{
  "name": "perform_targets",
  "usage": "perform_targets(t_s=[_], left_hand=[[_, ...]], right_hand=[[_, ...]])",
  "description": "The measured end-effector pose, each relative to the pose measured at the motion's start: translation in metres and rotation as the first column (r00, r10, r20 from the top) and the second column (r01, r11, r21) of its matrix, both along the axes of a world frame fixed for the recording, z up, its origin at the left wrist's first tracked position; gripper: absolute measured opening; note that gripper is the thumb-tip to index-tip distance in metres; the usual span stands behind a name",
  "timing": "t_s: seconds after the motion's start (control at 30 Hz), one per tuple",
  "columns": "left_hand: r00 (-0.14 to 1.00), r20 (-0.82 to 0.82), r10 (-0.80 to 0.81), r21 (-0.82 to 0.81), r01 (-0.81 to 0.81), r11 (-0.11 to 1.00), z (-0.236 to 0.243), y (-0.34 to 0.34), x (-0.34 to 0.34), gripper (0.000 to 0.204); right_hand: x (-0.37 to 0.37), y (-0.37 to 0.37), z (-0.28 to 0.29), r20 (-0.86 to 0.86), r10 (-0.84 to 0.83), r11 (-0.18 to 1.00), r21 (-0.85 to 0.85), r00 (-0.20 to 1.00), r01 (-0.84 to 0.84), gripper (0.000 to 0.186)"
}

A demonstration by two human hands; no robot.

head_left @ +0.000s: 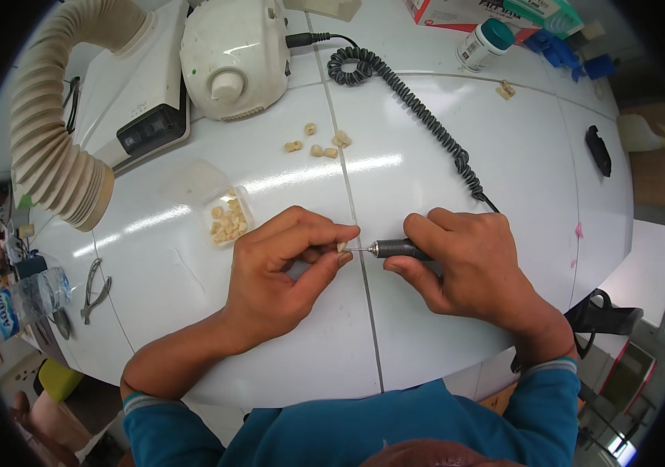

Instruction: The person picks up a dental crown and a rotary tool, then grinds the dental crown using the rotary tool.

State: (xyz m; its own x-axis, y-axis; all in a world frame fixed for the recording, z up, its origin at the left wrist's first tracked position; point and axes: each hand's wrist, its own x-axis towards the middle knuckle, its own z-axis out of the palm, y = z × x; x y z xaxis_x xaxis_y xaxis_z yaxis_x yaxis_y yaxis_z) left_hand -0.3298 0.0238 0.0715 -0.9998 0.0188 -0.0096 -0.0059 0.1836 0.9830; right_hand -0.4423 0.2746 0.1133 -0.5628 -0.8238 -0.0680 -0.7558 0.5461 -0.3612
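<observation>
Between thumb and forefinger, my left hand (282,272) pinches a small cream-coloured artificial tooth (342,247). My right hand (468,265) grips a black rotary handpiece (398,249), its thin metal bit pointing left against or very near the tooth; I cannot tell if they touch. From the handpiece a coiled black cord (426,117) runs up to a white control unit (235,62) with a round knob. Beside my left hand stands a clear plastic box (248,204) holding several cream tooth pieces (228,222). More loose tooth pieces (317,150) lie on the white table beyond my hands.
A ribbed beige hose (52,140) arches over the left side near a white machine (134,93). Pliers (96,292) and a plastic bottle (33,300) lie at left. A white jar (482,50) and boxes (464,14) stand far right, with a black object (598,151) near the edge.
</observation>
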Motion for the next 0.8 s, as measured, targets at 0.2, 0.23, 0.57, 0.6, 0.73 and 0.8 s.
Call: perform_targets(t_s=[0.2,0.23,0.57,0.6,0.73,0.8], left_hand=[[1.0,-0.004,-0.005,-0.016,0.005,1.0,0.0025,0.0,0.0013,0.032],[1.0,-0.004,-0.009,-0.013,0.009,1.0,0.0028,0.0002,0.0005,0.032],[1.0,0.018,-0.018,0.004,0.018,1.0,0.0029,0.0006,0.0002,0.029],[0.999,0.039,-0.018,0.035,0.017,0.999,0.003,0.0007,0.0006,0.029],[0.997,0.072,-0.041,0.068,0.036,0.997,0.003,-0.001,0.0022,0.027],[0.994,0.102,-0.034,0.08,0.026,0.996,0.004,-0.0005,0.0031,0.026]], right_hand=[[0.001,0.0004,0.0014,0.003,0.001,1.0,0.0,1.0,-0.001,0.043],[-0.0001,0.0005,0.0021,0.004,0.019,1.0,0.002,1.0,-0.019,0.043],[-0.0002,0.001,0.0011,-0.001,0.015,1.0,0.009,1.0,-0.015,0.043],[-0.0001,0.0008,-0.0003,-0.006,-0.007,1.0,-0.005,1.0,0.007,0.043],[-0.0011,0.0004,0.0012,0.008,0.007,1.0,0.001,1.0,-0.007,0.043],[-0.0007,0.0002,0.0006,0.012,-0.003,1.0,-0.003,1.0,0.003,0.043]])
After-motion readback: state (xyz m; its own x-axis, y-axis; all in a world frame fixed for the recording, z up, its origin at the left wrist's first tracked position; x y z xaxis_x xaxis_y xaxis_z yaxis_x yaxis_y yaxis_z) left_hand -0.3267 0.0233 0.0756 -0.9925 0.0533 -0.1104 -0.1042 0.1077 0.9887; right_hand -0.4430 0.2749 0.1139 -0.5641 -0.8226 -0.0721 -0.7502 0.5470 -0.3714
